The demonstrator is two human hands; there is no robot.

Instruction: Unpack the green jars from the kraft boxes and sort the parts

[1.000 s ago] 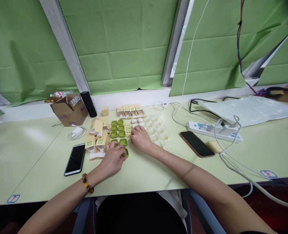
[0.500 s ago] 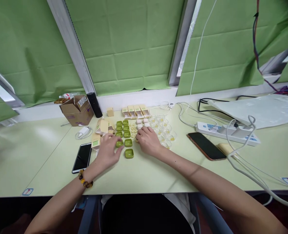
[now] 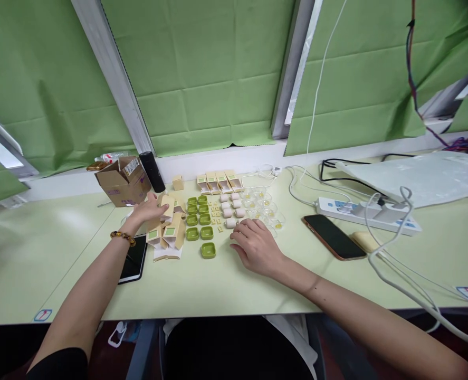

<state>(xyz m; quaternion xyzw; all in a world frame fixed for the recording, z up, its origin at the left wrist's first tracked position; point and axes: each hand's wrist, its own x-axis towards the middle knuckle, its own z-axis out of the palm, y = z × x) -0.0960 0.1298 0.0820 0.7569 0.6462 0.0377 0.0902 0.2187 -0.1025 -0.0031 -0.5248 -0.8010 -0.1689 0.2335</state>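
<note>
At the left, my left hand (image 3: 149, 210) reaches over the group of small cream cardboard boxes (image 3: 173, 236), fingers apart and touching the upper box. My right hand (image 3: 257, 247) rests low over the table with loosely bent fingers, thumb apart, beside the nearest pale pink cylinder (image 3: 229, 224); I see nothing held in it. Between the hands stand two columns of small green square trays (image 3: 208, 250). Tiny yellow pieces (image 3: 219, 229) lie in rows right of them. Beyond the pink cylinders are clear cups (image 3: 263, 203) with yellow bits inside, some hidden behind my right hand.
Several boxes with open fronts (image 3: 220, 182) line the back, near a single small box (image 3: 178, 182). A black cylinder (image 3: 152, 172) and cardboard carton (image 3: 123, 182) stand back left. One phone (image 3: 134, 258) lies under my left forearm, another phone (image 3: 334, 236) by the power strip (image 3: 368, 215).
My left hand has moved from the green trays up and left to the cardboard boxes. My right hand has drawn back toward me and right, uncovering pink cylinders and yellow pieces.
</note>
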